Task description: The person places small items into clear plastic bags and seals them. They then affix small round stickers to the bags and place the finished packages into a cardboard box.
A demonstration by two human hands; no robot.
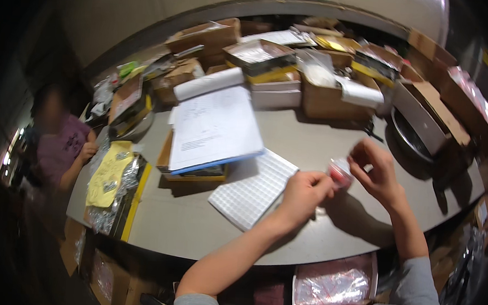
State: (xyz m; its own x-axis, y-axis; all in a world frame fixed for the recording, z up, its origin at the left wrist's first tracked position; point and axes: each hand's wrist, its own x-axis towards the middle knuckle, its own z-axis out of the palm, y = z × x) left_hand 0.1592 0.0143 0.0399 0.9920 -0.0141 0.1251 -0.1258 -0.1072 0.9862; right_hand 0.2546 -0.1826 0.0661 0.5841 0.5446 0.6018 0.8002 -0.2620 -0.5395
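Observation:
Above the right part of the table, my left hand (304,194) pinches the near left side of a small clear plastic bag (339,173) with something red in it. My right hand (375,168) is raised at the bag's right edge, its fingers curled and pressed together against the plastic. What the red content is cannot be made out. A white gridded tray (257,188) lies flat just left of my left hand. Beneath that hand is a small pale piece (321,212), partly covered.
A blue clipboard with papers (217,131) rests on a box left of the tray. Open cardboard boxes (328,96) line the far edge. A metal bowl (407,134) stands at right. Yellow paper (110,172) lies on a box at left, near another person (63,147).

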